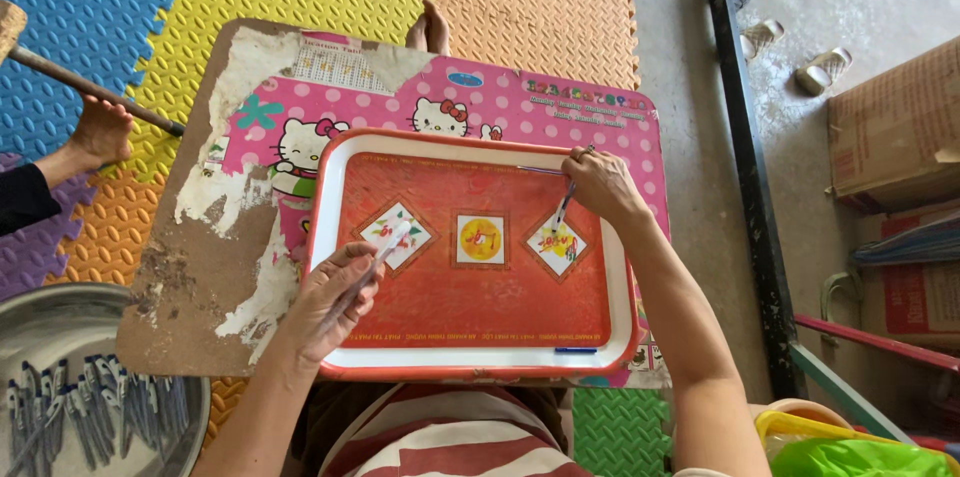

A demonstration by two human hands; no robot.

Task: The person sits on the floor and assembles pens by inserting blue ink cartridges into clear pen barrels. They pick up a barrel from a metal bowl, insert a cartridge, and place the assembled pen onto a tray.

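A red tray (470,312) with a white rim rests on a small pink cartoon-cat table (600,112). My left hand (330,302) grips a thin clear pen barrel (385,247) over the tray's left side. My right hand (600,187) hovers over the tray's upper right, pinching a thin pen refill (563,209) that points down at a diamond picture. Another thin refill (540,170) lies on the tray by my right fingers. A small blue piece (575,350) sits on the tray's front rim.
A metal basin (90,387) with several pen parts stands at lower left. Another person's foot (100,132) and a wooden stick (90,87) are at left on coloured foam mats. Cardboard boxes (890,127) stand at right, with a yellow basket and green bag (850,452) at lower right.
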